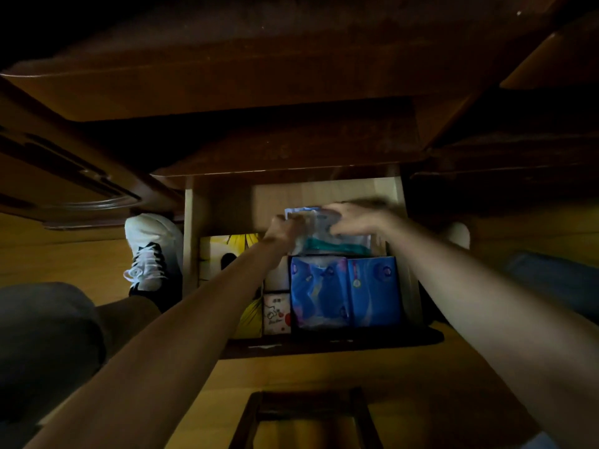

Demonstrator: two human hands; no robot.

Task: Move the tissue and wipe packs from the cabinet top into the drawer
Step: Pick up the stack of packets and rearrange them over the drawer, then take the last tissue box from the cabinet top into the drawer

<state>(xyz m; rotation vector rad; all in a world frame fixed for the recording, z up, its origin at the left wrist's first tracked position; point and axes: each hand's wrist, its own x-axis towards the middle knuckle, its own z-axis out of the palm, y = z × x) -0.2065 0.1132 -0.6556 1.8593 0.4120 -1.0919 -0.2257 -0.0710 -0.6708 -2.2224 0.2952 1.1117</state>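
The drawer (191,241) stands pulled out below the dark wooden cabinet top (291,150). Both my hands reach into its far right part. My left hand (283,230) and my right hand (351,218) grip a clear, white-and-teal wipe pack (327,244) from either side, blurred by motion. In front of it lie two blue tissue packs (345,291) side by side. A yellow pack (220,254) fills the left of the drawer, and a small white pack with red print (276,314) sits beside it.
My white shoe (150,251) rests on the wooden floor left of the drawer, with my knee (48,338) nearer. A dark wooden stool frame (308,416) stands at the bottom centre. An open cabinet door (64,176) juts out at left.
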